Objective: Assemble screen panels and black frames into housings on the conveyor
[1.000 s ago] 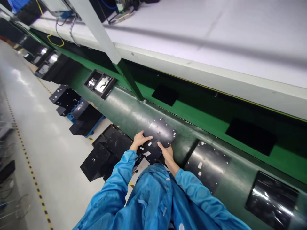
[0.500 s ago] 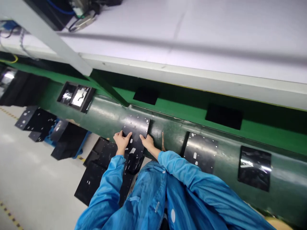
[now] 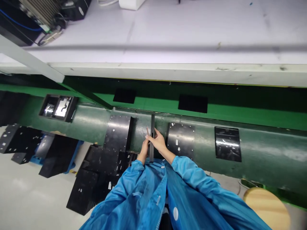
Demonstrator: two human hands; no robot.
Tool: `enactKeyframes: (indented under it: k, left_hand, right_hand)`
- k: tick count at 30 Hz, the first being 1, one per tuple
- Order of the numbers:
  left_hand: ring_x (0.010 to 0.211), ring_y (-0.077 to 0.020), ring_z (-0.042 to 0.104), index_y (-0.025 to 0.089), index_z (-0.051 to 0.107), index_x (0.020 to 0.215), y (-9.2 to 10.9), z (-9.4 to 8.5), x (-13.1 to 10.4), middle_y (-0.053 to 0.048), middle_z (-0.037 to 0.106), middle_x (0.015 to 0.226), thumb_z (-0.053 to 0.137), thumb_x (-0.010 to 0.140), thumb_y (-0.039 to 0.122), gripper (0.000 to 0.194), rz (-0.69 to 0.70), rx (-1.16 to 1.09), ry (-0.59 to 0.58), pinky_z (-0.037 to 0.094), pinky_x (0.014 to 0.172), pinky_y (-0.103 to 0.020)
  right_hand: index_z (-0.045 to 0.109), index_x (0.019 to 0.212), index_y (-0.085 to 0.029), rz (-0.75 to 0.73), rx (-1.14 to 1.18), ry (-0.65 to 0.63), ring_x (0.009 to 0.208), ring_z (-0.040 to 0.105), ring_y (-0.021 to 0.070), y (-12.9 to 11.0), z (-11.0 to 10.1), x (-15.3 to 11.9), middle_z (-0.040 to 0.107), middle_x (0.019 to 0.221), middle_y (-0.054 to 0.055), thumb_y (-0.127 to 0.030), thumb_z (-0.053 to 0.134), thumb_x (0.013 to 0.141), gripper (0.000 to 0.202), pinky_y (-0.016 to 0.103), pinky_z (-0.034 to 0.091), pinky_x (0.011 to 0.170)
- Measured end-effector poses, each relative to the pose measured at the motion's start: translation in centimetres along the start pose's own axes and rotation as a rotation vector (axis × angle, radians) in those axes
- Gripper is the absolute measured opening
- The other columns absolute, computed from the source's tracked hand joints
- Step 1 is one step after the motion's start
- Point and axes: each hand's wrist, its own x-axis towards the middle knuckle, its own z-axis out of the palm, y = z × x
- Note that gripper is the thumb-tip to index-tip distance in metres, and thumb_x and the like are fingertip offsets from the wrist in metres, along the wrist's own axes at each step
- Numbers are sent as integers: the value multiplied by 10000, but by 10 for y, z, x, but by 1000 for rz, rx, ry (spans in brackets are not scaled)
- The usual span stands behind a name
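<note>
A black panel point(image 3: 152, 127) stands on edge, seen as a narrow upright strip in front of my body. My left hand point(image 3: 144, 147) grips its left side, and my right hand point(image 3: 158, 140) holds it from the right with the thumb across its edge. On the green surface to the left lies a black box-like part point(image 3: 118, 132) with small bright spots along its edges. A similar black part point(image 3: 181, 139) with white labels lies to the right of my hands.
The white bench point(image 3: 168, 72) runs above the green surface point(image 3: 275, 153). A glossy black part point(image 3: 227, 143) lies right, an open black case point(image 3: 57, 108) left. Black housings point(image 3: 83, 191) stack at lower left. A round wooden stool point(image 3: 267, 207) is at lower right.
The view has shifted rightward. My hands have left the flat black part with white labels and now hold a panel on edge, close together.
</note>
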Motion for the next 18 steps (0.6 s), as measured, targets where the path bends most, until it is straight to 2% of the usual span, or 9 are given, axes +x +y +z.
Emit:
enactKeyframes:
  k: [3,6,8,10,13,15,18]
  left_hand:
    - [1213,-302,746,119,805,1256,-3,-8,-16,-156,812,1232,382,1079,606,669,58,-16,-58,579,1101,-430]
    - [1339,-295,686,137,784,1304,0,-27,-39,-137,795,1295,435,1067,573,607,182,22,-63,518,1185,-431]
    - [1425,-269,629,170,753,1368,6,-36,-52,-118,774,1353,455,1073,537,557,258,90,-37,475,1223,-394]
    - [1372,-261,665,196,743,1375,15,-39,-59,-112,780,1328,429,1096,479,507,272,221,23,493,1186,-376]
    - [1117,-292,765,195,749,1317,29,-37,-59,-135,811,1158,361,1125,387,474,142,493,145,554,1032,-394]
    - [1034,-310,777,192,739,1317,38,-36,-55,-153,811,1096,362,1127,341,448,44,647,206,554,966,-391]
    - [1022,-308,779,214,718,1351,48,-37,-47,-154,810,1088,402,1118,300,401,7,722,226,536,933,-364]
  right_hand:
    - [606,1515,-293,36,-34,30,749,704,214,21,1,-5,697,798,-50,-547,859,763,832,369,621,761]
    - [520,1583,-266,119,47,-83,630,670,204,29,-1,-8,650,761,-47,-633,798,820,891,370,615,639]
    - [536,1556,-271,113,0,-150,650,680,212,28,-6,-4,657,811,-24,-676,794,819,880,390,623,647]
    - [639,1415,-281,-24,-164,-145,810,716,240,26,-11,5,677,951,20,-688,847,761,798,431,638,789]
    - [684,1184,-248,-291,-340,-89,1091,681,296,27,-10,24,645,1163,87,-704,875,703,690,479,576,1009]
    - [641,1122,-230,-374,-361,-76,1119,648,304,31,-3,34,620,1177,105,-724,834,728,661,479,556,1014]
    - [576,1016,-240,-425,-394,-56,1034,608,289,35,9,45,599,1074,84,-743,766,774,590,459,541,947]
